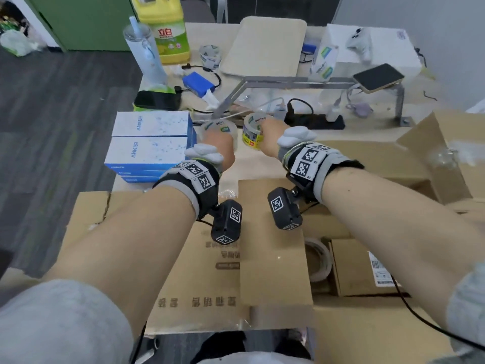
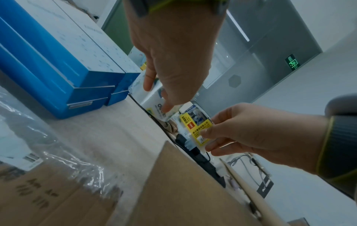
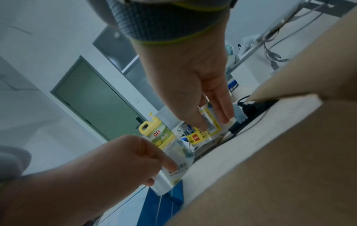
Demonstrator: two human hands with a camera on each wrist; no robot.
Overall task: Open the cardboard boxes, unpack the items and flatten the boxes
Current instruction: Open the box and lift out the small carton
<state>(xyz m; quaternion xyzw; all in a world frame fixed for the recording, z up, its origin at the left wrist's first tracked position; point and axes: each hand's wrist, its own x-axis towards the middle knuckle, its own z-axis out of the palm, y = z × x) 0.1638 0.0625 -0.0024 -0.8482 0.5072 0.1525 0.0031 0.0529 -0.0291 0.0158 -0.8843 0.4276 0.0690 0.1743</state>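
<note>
Left hand [image 1: 219, 148] gripping one wrapped tape roll [image 1: 222, 130], right hand [image 1: 270, 139] gripping another tape roll with yellow label [image 1: 253, 132]. Both rolls just above the table [image 1: 252, 164], beside blue boxes [image 1: 152, 143], beyond the open cardboard box [image 1: 275, 245].

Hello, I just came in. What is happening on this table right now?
A person is unpacking cardboard boxes. Each hand holds a wrapped roll of clear tape above the table: the left hand grips one roll, the right hand grips another with a yellow label. They are next to a stack of blue and white boxes. An open cardboard box near the person holds one more tape roll and a smaller brown box. Nothing looks flattened yet.
</note>
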